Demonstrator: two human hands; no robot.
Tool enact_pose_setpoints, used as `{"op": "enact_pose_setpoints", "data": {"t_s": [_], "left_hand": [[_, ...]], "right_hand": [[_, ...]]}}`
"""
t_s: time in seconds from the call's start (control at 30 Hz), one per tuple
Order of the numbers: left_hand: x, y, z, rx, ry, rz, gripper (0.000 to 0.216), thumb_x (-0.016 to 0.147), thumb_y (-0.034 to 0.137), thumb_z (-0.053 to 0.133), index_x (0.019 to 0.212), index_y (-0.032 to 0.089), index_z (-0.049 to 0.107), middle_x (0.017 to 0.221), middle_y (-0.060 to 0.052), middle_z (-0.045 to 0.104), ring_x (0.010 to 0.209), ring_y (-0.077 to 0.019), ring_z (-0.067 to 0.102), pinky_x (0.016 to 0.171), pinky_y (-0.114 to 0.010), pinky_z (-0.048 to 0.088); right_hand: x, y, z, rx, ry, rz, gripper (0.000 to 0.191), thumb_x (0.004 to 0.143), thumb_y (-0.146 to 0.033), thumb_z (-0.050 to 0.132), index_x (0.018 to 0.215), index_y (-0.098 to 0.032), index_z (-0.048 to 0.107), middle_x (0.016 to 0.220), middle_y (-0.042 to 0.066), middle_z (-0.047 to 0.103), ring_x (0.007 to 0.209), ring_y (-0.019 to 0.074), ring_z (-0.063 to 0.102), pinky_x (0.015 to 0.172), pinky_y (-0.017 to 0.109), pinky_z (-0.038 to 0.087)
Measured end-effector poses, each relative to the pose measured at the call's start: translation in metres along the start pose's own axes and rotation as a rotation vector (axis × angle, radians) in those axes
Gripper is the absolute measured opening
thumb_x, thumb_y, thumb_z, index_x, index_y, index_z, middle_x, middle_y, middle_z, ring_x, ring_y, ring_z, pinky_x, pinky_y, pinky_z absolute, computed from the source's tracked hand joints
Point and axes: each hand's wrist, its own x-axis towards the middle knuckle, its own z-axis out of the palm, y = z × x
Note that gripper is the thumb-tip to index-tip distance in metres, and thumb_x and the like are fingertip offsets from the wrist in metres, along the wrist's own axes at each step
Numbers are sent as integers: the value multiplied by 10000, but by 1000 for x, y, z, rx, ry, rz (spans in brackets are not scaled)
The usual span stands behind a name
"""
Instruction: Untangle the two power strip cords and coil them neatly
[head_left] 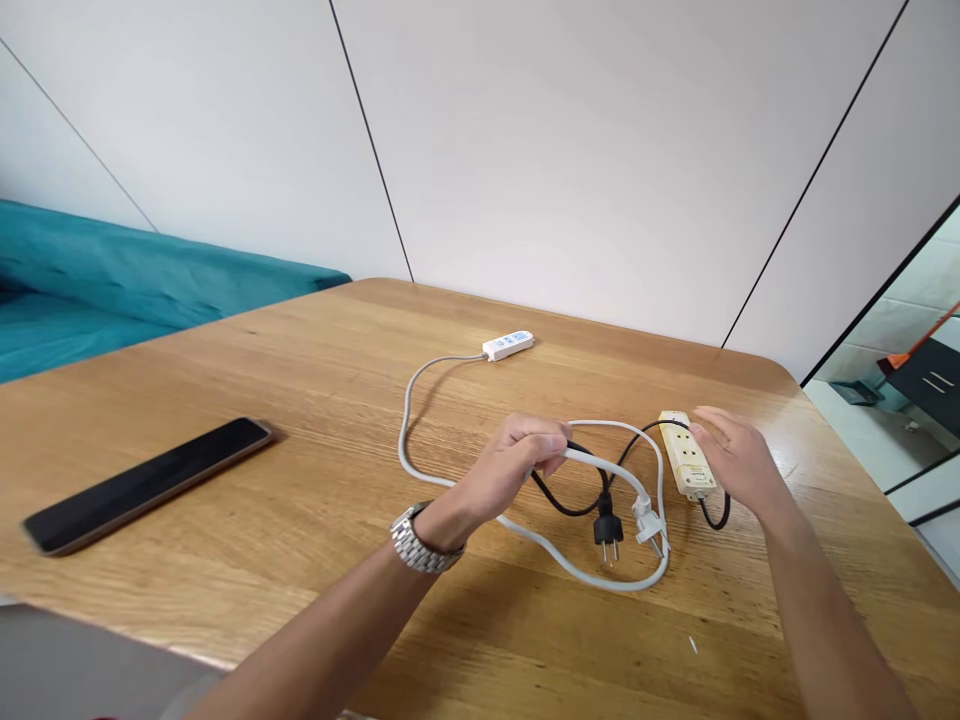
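Left hand: the left hand (517, 462), a metal watch (421, 541) on its wrist, has its grip pressed together around two cords at once, the white cord (600, 462) and the black cord (559, 497), just left of the yellow power strip (684, 453).
Right hand: the right hand (739, 462) lies with fingers spread and loosely flat, its fingertips touching the right edge of the yellow power strip; it pinches nothing.
Yellow power strip: lies flat on the bench (300, 400), near the right edge, long side pointing away from the person, sockets up.
Black cord: leaves the near end of the yellow power strip, loops left through the left hand and ends in the black plug (607, 530), which hangs just left of and nearer than the yellow power strip, pins pointing toward the person.
White cord: runs from the left hand toward the white plug (646, 520), just right of the black plug and close beside the near end of the yellow power strip; the rest curves in a wide loop on the bench.
White power strip (508, 345): well apart from the yellow power strip, farther back and to the left, at the far end of the white cord.
Phone (146, 483): dark, face up, far left of the yellow power strip.
Sofa (112, 280): teal, beyond the far left corner of the bench.
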Motion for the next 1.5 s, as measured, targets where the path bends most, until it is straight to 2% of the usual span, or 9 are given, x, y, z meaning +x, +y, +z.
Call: {"op": "enact_pose_setpoints", "data": {"t_s": [0.23, 0.4, 0.57, 0.7, 0.93, 1.07, 1.23, 1.37, 1.5], "left_hand": [[0, -11, 6, -97, -27, 35, 391, 754, 346, 514, 429, 187, 365, 449, 33, 311, 484, -98, 271, 518, -283, 225], [3, -21, 3, -61, 43, 106, 381, 788, 312, 520, 451, 170, 415, 465, 31, 343, 502, -99, 301, 522, -274, 242], [11, -8, -6, 58, -29, 165, 346, 831, 316, 533, 545, 141, 620, 561, -16, 509, 578, -125, 444, 571, -271, 337], [17, 1, -8, 107, -126, 128, 363, 836, 345, 546, 553, 137, 637, 535, -4, 478, 552, -113, 420, 556, -262, 339], [16, -16, -1, 259, 210, 45, 370, 843, 459, 529, 686, 141, 634, 552, 15, 450, 540, -108, 392, 516, -239, 324], [-24, -14, -7, 673, 347, 308, 420, 876, 505, 544, 1126, 177, 622, 965, -74, 629, 863, -193, 562, 771, -319, 467], [-94, -24, -22, 1024, 64, 521, 755, 760, 657, 636, 1392, 283, 462, 1151, -101, 579, 995, -239, 562, 851, -346, 473], [-109, -42, -14, 1162, -208, 454, 451, 826, 479, 668, 1225, 275, 612, 918, -43, 664, 777, -170, 586, 714, -278, 447], [-97, -48, -4, 991, -131, 332, 196, 946, 258, 516, 859, 203, 683, 670, -2, 657, 597, -109, 598, 593, -205, 442]], "right_hand": [[-12, -46, 47, 903, -747, -62, 448, 784, -549, 689, 1044, -186, 721, 1034, 96, 726, 983, 221, 659, 897, 366, 494], [-18, -42, 68, 1161, -1070, -102, 558, 782, -634, 660, 1014, -130, 725, 810, 79, 692, 776, 168, 643, 716, 296, 488], [-15, -32, 58, 1120, -987, 15, 493, 818, -583, 658, 942, -111, 726, 538, -48, 464, 519, 88, 510, 500, 211, 361], [-13, -30, 51, 1060, -1022, 13, 511, 806, -584, 670, 949, -96, 716, 540, -48, 478, 465, 66, 456, 443, 198, 303], [-12, -42, 55, 1174, -756, 99, 429, 780, -543, 706, 848, -120, 689, 529, -58, 469, 440, 69, 476, 432, 203, 312], [-9, -41, 52, 1158, -577, 158, 449, 727, -585, 719, 782, -144, 659, 508, -50, 503, 417, 74, 452, 412, 205, 315], [-7, -40, 44, 1125, -488, 207, 475, 715, -630, 690, 735, -160, 630, 474, -53, 473, 407, 76, 413, 395, 202, 316], [-3, -44, 28, 1072, -365, 246, 486, 711, -654, 669, 703, -172, 607, 521, -43, 481, 440, 85, 428, 406, 214, 334], [-4, -44, 5, 760, -390, 133, 472, 753, -637, 623, 684, -170, 603, 567, -15, 534, 484, 97, 451, 458, 233, 344]]}}
